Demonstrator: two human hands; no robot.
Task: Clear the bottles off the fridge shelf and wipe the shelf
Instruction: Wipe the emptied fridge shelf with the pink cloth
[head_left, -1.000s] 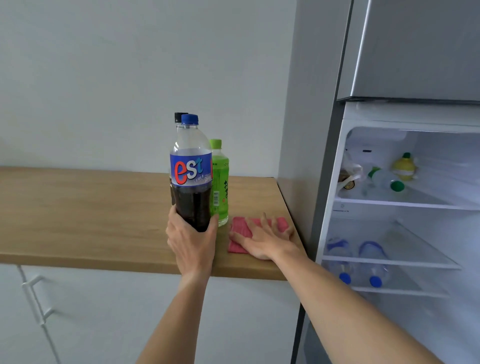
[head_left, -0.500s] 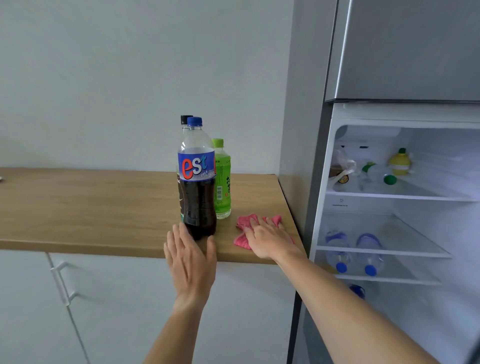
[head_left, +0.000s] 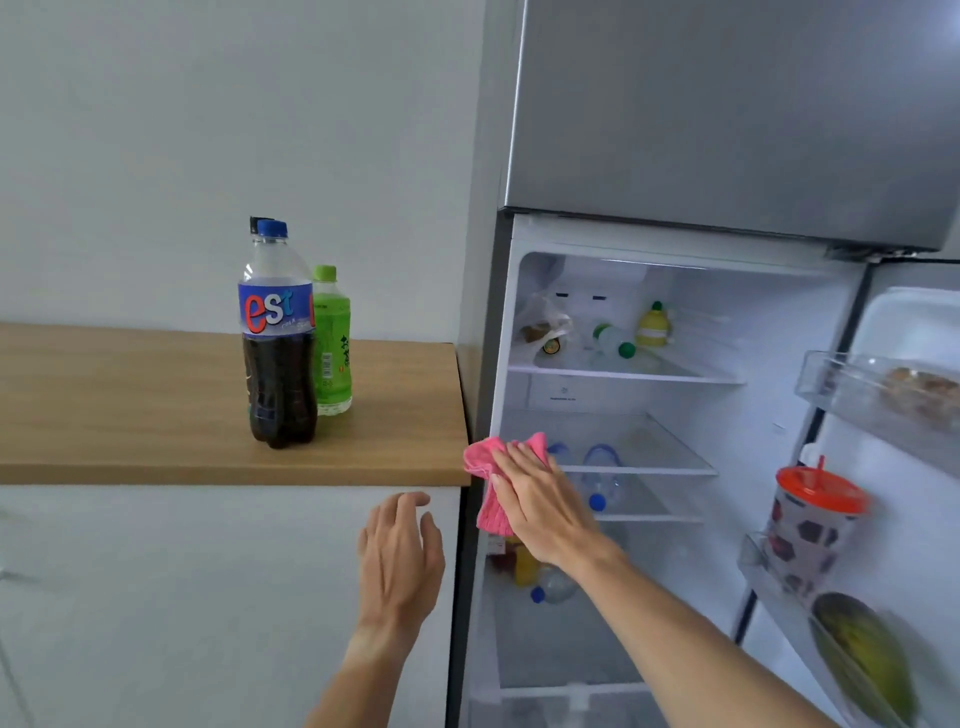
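A dark cola bottle (head_left: 279, 364) with a blue cap stands on the wooden counter (head_left: 130, 426), a green tea bottle (head_left: 332, 343) right behind it and a black-capped bottle mostly hidden. My right hand (head_left: 545, 499) holds a pink cloth (head_left: 491, 488) at the left edge of the open fridge, in front of the bare glass middle shelf (head_left: 649, 447). My left hand (head_left: 402, 561) hangs open below the counter edge, holding nothing. Clear bottles with blue caps (head_left: 597, 499) lie on the shelf beneath.
The top fridge shelf (head_left: 675, 371) holds a bag, a lying green-capped bottle and a yellow bottle. On the open door at right, racks carry a red-lidded cup (head_left: 810, 525) and a yellow-green item (head_left: 862, 654). White cabinets sit under the counter.
My right hand lifted the pink cloth off the counter and carried it right to the fridge opening. My left hand let go of the cola bottle and dropped below the counter edge.
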